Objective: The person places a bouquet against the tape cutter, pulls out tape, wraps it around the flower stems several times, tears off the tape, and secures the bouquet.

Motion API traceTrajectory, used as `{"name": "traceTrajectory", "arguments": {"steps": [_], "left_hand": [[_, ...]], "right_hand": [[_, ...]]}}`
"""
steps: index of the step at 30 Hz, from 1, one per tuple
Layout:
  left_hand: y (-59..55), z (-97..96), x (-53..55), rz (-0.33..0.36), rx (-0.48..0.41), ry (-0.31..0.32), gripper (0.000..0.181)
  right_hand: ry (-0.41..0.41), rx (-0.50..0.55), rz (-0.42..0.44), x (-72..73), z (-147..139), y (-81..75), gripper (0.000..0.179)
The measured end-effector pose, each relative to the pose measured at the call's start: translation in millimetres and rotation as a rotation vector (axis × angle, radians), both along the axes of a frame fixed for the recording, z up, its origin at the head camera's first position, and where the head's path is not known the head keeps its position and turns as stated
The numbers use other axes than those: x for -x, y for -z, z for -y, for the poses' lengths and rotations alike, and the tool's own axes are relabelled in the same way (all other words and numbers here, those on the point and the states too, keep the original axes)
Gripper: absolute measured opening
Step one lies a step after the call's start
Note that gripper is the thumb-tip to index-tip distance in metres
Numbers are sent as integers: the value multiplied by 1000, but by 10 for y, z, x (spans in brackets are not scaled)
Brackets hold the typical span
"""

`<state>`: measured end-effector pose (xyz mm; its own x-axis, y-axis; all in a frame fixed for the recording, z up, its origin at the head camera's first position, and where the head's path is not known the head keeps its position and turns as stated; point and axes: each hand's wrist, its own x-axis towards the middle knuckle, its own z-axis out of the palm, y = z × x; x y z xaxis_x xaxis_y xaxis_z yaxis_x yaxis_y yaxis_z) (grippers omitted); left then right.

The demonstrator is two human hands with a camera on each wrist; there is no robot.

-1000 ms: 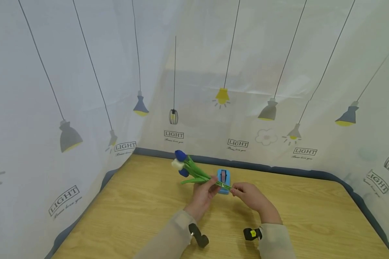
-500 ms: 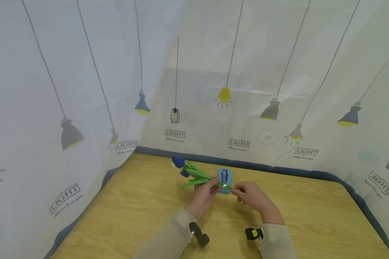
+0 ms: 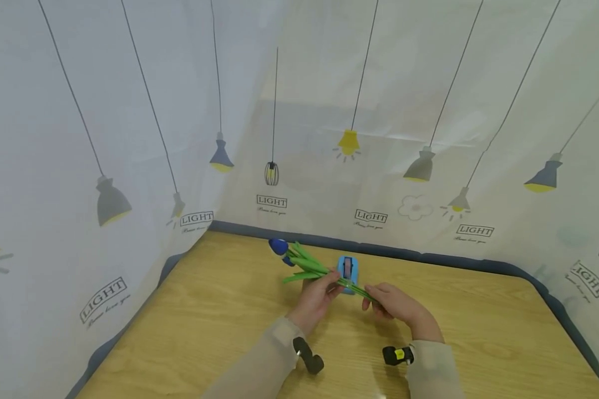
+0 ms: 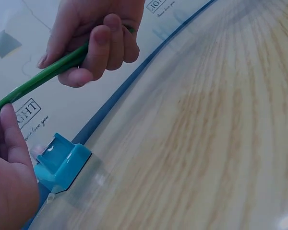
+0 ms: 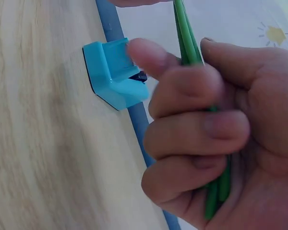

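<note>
A bunch of artificial tulips with blue heads and green leaves lies slantwise across both hands, heads to the upper left. My left hand holds the stems below the leaves, thumb on top. Farther down, my right hand has its fingers curled round the stem ends, as the right wrist view shows. A small shiny band, apparently clear tape, sits on the stems between the hands. Just behind them, a light blue tape dispenser stands on the table, its front partly hidden by the stems.
The wooden table has a dark blue border along its far and side edges. Beyond rises a pale curtain printed with lamps. Each wrist wears a black camera mount.
My right hand has shifted slightly down and right along the stems and its fingers now close round their ends. The tulip heads tipped a little, and the white one is now mostly hidden.
</note>
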<state>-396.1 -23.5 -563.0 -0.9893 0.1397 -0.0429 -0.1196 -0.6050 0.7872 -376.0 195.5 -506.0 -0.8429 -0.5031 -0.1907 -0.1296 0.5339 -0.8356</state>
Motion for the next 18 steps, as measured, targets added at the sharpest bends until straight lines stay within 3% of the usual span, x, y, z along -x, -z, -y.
{"name": "traceTrajectory", "arguments": {"steps": [7,18], "left_hand": [[-50,18,4,-3,-49,9,16],[-34,-3,10,27,-98,12,7]], "right_hand": [[34,-64,-96,63,12,36,50],[116,-113,-293,102,50,126,36]]}}
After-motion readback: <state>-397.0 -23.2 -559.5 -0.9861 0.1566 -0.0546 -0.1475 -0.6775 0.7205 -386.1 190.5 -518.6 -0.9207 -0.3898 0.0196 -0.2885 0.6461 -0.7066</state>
